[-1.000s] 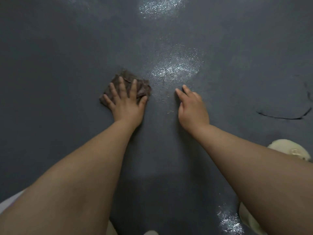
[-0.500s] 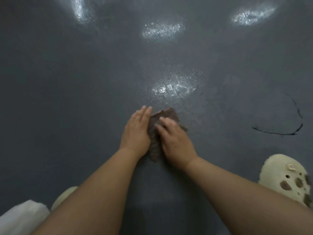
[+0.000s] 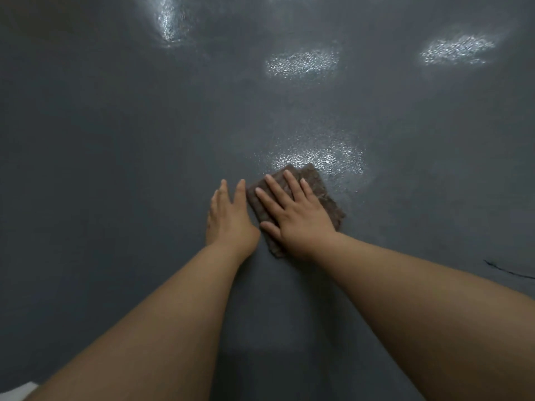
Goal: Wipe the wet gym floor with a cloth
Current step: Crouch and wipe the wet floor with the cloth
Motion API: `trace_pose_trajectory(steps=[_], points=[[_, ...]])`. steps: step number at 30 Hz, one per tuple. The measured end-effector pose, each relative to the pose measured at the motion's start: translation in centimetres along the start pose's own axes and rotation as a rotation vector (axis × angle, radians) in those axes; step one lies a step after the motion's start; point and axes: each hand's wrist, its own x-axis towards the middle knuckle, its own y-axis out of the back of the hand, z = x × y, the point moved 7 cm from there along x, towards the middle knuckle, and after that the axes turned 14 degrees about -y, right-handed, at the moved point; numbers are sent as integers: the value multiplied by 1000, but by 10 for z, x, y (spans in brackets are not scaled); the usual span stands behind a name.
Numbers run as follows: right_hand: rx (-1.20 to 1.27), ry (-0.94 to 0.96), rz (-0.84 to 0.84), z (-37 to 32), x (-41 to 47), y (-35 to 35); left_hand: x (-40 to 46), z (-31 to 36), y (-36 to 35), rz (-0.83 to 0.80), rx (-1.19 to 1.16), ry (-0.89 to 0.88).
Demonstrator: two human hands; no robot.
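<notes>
Currently: right hand flat on cloth, left hand flat on floor

Partly hidden items come first. The brown cloth (image 3: 315, 183) is largely covered by the right hand (image 3: 298, 218); only its far edge, right side and a near corner show. A white object (image 3: 17, 390) at the bottom left corner is cut off by the frame edge and the left forearm, and cannot be identified. A thin dark mark (image 3: 506, 272) on the floor runs off the right edge.

The cloth lies on the dark grey floor (image 3: 101, 169), its far edge touching a glistening wet patch (image 3: 321, 157). Three further shiny patches (image 3: 302, 63) lie well beyond, toward the top of the view.

The right hand rests palm down on the cloth, fingers straight and spread. The left hand (image 3: 228, 218) lies palm down on the bare floor just beside the cloth's left edge, fingers straight and close together, holding nothing. Both forearms extend from the bottom of the frame.
</notes>
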Motion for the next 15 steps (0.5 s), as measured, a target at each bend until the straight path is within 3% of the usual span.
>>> trace_pose_trajectory(steps=[6, 9, 15], points=[[24, -130, 13, 13, 45, 15, 5, -8, -14, -260, 231, 52], [56, -259, 2, 38, 57, 21, 5, -2, -13, -259, 264, 70], [138, -695, 18, 110, 51, 24, 10, 0, -16, -184, 185, 94]])
